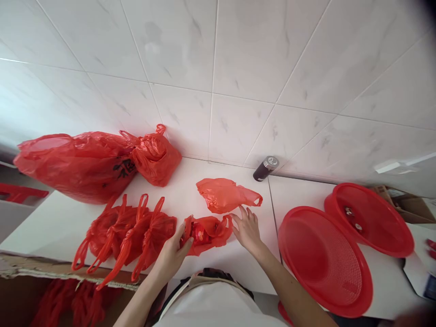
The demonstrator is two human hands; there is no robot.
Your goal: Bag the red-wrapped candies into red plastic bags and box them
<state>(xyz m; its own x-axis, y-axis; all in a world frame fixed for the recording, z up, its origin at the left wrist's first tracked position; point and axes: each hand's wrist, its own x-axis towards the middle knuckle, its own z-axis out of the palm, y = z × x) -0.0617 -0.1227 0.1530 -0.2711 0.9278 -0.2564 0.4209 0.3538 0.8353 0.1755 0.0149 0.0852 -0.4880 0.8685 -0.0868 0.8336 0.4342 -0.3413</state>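
Note:
A small red plastic bag (200, 247) lies on the table in front of me, its mouth open. Shiny red packets (201, 235) show inside it. My left hand (176, 247) is closed on the bag's left edge, thumb over the plastic. At the bag's right handle is my right hand (248, 229), fingers spread, with the fingertips beside or touching the loop; a firm hold does not show. Just behind lies a flat red plastic bag (221, 193), its handle pointing right. Several filled red bags (136, 231) stand in a row left of my left hand.
Large knotted red bags (85, 163) sit at the back left. A dark tumbler (265, 168) stands by the tiled wall. On the right are a red mesh basket (320, 254) and a red basin (378, 218) holding small items. A cardboard box (68, 272) with red bags is at lower left.

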